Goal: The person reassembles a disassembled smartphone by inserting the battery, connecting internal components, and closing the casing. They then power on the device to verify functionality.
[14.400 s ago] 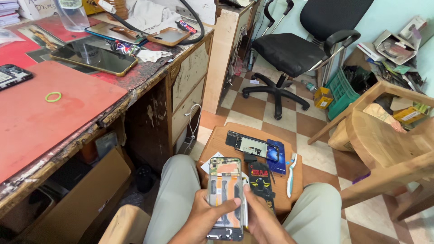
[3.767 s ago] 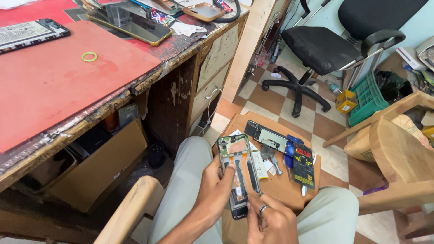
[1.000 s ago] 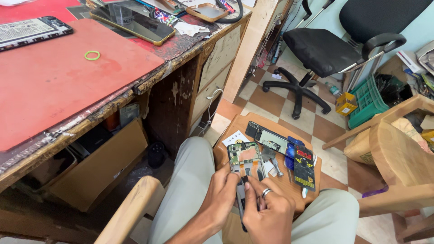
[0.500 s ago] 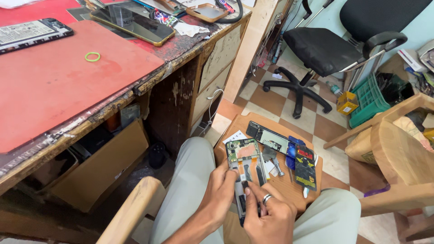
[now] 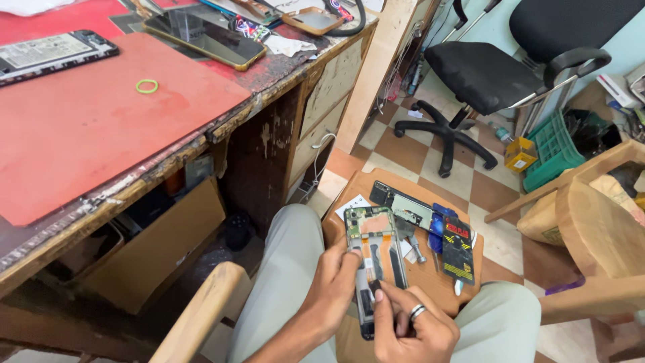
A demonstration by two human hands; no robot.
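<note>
From the head view, we hold an opened phone frame [image 5: 371, 259] upright over our lap, its bare inside facing us. Our left hand [image 5: 330, 290] is wrapped around the frame's left edge, fingers curled and pressed against it. Our right hand [image 5: 411, 329], a ring on one finger, sits just below and to the right, its fingertips pinched together on something small and dark at the lower middle of the frame; we cannot tell whether that is a tool tip or a part.

Just beyond both hands stands a small wooden stool [image 5: 403, 275] carrying a second phone part [image 5: 403, 207], a black battery [image 5: 457, 252] and a few tools. Well off to the left of our left hand lies the red desk [image 5: 101, 128] with a green rubber band [image 5: 147, 86] and a dark phone [image 5: 205, 39]. Far beyond our right hand is a black office chair [image 5: 484, 74].

We judge the risks to be these: the frame is held in the air, so a slackening grip could drop it onto the floor; a hard pull by the pinching fingers might tear a thin cable.

The frame's bottom end is hidden behind our right hand, our wrists are cut off by the lower edge, and the stool's small items are hard to make out.
</note>
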